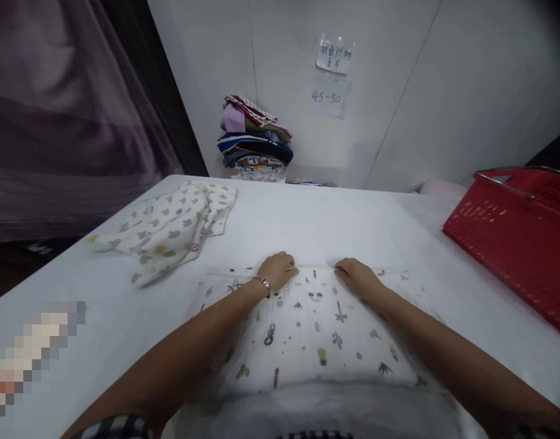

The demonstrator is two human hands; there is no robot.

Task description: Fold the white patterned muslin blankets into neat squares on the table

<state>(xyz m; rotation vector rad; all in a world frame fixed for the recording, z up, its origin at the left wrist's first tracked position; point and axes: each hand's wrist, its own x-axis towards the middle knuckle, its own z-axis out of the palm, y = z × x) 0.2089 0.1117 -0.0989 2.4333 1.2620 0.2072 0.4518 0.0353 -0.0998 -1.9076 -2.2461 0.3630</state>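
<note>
A thin white cloth (317,341) printed with small plants and figures lies spread on the table in front of me. My left hand (278,272) pinches its far edge left of the middle, fingers curled and a bracelet on the wrist. On the same edge, a short way to the right, my right hand (353,274) is also closed on the cloth. The edge between the two hands looks fairly straight. My forearms cover parts of both sides of the cloth.
A crumpled white cloth with grey prints (170,219) lies at the table's left. The red plastic basket (503,244) stands at the right edge. Behind the white table (334,219) rise a stack of folded fabrics (256,137) and a wall with paper notes (333,58).
</note>
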